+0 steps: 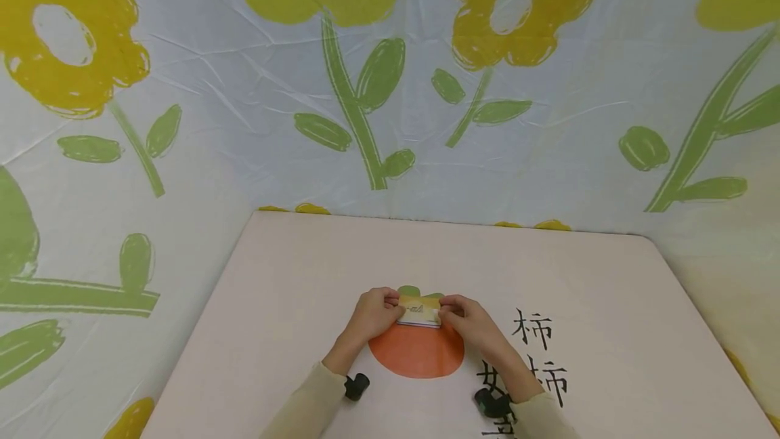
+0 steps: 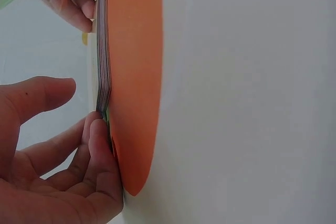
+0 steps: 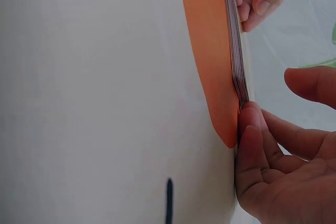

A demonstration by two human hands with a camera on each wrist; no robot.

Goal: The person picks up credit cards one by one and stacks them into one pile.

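Observation:
A small, thick stack with a yellow printed top (image 1: 420, 310) lies on the table mat, over the orange fruit print. Many thin layers show along its side (image 2: 103, 51) in both wrist views; whether they are bound pages or loose cards I cannot tell. My left hand (image 1: 376, 312) touches the stack's left end with bent fingertips, its thumb (image 2: 50, 95) raised apart from it. At the opposite end, the fingertips of my right hand (image 1: 472, 322) touch the stack, and that thumb (image 3: 312, 83) also stands off. The stack's underside is hidden.
The pale mat (image 1: 292, 276) bears a printed orange fruit (image 1: 417, 354) with green leaves and black written characters (image 1: 536, 330) to the right. Dark wrist devices (image 1: 357, 386) sit below both hands. A flower-patterned cloth (image 1: 426, 175) stands around the table's back and sides.

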